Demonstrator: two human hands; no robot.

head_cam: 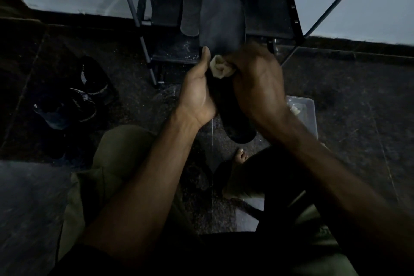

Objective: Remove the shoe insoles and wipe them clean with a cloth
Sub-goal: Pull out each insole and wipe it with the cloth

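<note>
Down on the dark floor at the far left lie two shoes (76, 94), black with striped trim, side by side. Next, the left hand (197, 94) grips one dark insole (220, 20) along its edge, thumb up, holding it lengthwise in front of the person. Against it the right hand (257, 83) bunches one pale cloth (221, 69) in curled fingers, pressed to the insole's middle. Behind stands one shoe rack (291, 18) with a second insole (190, 15) on its shelf. Rightmost, one clear plastic tub (310, 114) sits on the floor.
</note>
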